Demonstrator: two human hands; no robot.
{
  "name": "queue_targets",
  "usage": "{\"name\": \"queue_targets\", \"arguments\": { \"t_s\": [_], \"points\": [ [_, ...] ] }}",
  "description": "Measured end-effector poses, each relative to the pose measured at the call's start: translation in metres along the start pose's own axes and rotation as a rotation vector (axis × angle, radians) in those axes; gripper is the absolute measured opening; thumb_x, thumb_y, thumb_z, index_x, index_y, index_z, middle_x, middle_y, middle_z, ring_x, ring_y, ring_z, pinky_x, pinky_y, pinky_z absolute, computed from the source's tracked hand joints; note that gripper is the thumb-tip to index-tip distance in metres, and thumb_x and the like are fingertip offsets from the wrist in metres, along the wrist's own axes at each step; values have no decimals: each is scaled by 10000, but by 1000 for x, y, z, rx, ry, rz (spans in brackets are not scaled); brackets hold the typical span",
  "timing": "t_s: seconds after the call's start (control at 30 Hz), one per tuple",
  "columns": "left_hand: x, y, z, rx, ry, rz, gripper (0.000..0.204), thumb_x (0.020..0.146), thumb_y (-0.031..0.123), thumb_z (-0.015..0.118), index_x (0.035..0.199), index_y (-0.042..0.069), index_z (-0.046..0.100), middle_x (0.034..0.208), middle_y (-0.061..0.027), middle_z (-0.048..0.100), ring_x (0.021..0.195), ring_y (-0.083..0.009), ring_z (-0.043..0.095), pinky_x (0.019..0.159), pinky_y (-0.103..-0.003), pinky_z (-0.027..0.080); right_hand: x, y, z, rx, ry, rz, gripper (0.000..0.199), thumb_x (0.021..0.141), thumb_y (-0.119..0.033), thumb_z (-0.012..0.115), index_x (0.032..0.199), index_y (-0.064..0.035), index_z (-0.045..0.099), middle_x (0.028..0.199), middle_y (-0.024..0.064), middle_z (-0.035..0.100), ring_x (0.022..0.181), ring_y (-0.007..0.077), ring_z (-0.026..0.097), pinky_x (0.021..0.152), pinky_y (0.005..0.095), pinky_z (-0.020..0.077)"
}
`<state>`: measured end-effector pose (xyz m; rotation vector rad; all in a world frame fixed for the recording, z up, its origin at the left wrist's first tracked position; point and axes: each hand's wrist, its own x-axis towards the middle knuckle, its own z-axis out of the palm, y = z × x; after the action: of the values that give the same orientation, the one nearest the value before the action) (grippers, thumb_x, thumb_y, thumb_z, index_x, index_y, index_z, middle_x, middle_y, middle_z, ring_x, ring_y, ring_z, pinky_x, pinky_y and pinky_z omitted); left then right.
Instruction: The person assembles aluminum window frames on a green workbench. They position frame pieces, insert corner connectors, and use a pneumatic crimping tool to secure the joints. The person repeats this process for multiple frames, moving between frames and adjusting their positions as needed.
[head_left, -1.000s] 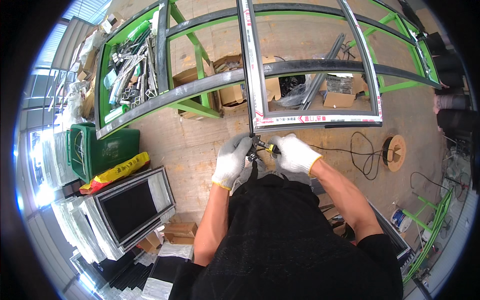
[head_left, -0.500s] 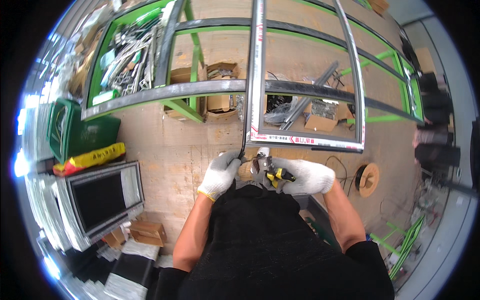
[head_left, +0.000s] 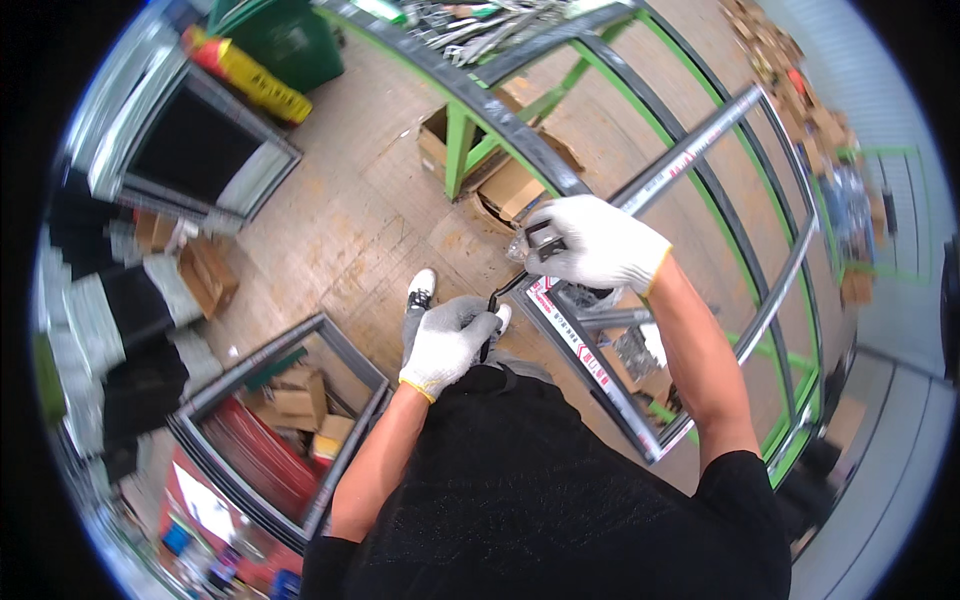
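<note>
My left hand [head_left: 452, 345], in a white knit glove, is closed on a thin black strip [head_left: 508, 287]. The strip leads from its fingers toward the near corner of a grey rectangular frame [head_left: 588, 362], which carries white tape with red print. Over one long side of that frame, close to the same corner, sits my gloved right hand [head_left: 595, 245]. Its fingers are curled, with a dark piece [head_left: 543, 238] showing between them; whether that is a tool, the strip or part of the frame cannot be made out.
A green workbench with dark padded rails [head_left: 560, 168] supports the frame. Cardboard boxes [head_left: 510, 190] stand beneath it. To the left are another dark frame [head_left: 350, 360], stacked wrapped panels [head_left: 190, 140], a yellow-red bag [head_left: 255, 85] and a green bin [head_left: 285, 45].
The view has swung round, so bench and frame appear turned. My right hand has moved from beside the left to the frame's side, and its yellow-and-black hand tool no longer shows.
</note>
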<state>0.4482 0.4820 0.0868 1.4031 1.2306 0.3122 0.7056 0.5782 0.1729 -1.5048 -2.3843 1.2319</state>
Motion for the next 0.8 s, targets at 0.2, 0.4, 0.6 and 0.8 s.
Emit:
{"name": "queue_targets", "arguments": {
  "t_s": [0.2,0.4,0.6,0.8],
  "points": [
    [-15,9,38,-395,319,-172,326,984,233,723,1146,-44,779,930,-135,792,818,-184,724,760,-328,567,73,-3,25,-345,-541,-138,411,763,-198,774,1111,20,774,1013,267,762,972,431,740,866,476,586],
    [-15,9,44,-423,332,-174,353,993,256,719,1169,-45,772,969,-146,796,857,-212,740,788,-346,566,78,3,38,-225,-552,-238,381,791,-230,788,1076,23,782,1008,263,779,943,431,759,838,476,590],
    [-8,16,58,-628,377,-201,322,987,231,749,1126,-59,765,929,-106,785,806,-157,711,742,-324,563,77,-3,10,-97,-605,-104,360,790,-281,802,1017,-2,779,888,195,778,788,343,726,752,438,564],
    [-12,40,80,-637,424,-288,258,995,198,760,1090,-42,759,866,-66,744,749,-126,663,689,-297,530,87,-16,1,-374,-741,-46,377,747,-312,795,973,-10,784,862,218,764,787,377,733,749,465,563]
  ]
}}
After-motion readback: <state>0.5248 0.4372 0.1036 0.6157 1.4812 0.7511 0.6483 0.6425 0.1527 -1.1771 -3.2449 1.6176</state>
